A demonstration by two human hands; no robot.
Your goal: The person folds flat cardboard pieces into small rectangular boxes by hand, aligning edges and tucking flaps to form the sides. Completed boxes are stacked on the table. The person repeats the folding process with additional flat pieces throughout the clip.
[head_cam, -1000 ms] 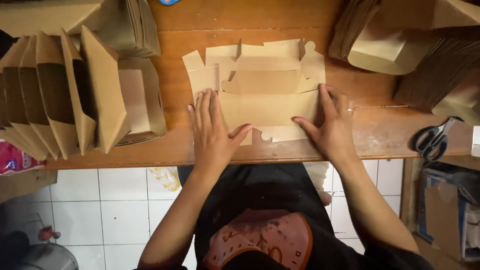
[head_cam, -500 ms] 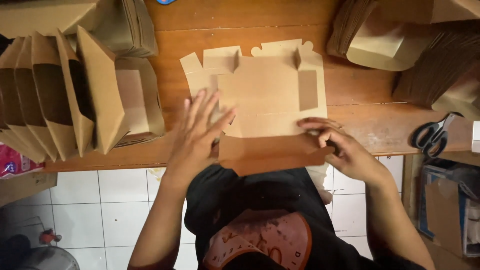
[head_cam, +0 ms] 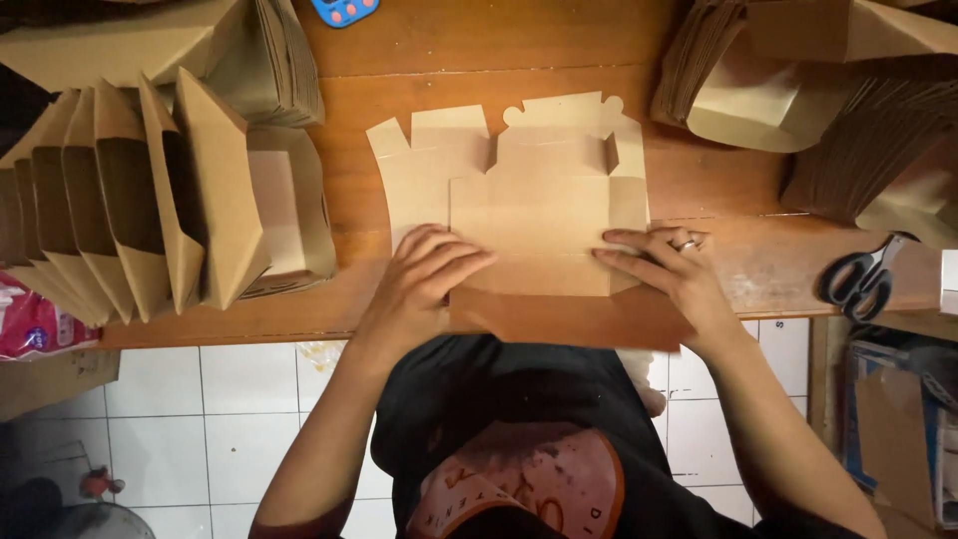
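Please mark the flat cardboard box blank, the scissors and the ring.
flat cardboard box blank (head_cam: 544, 215), head view, on its middle panel.
scissors (head_cam: 860, 277), head view, on the black handles.
ring (head_cam: 688, 243), head view, on the right hand's finger.

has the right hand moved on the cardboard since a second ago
Yes. The right hand has slid inward along the flat cardboard blank, away from the scissors and toward the left hand.

flat brown cardboard box blank (head_cam: 544, 205) | die-cut flaps and tabs, partly folded over itself | lies flat at the bench's (head_cam: 718, 269) near edge, centre | my palms press its lower fold
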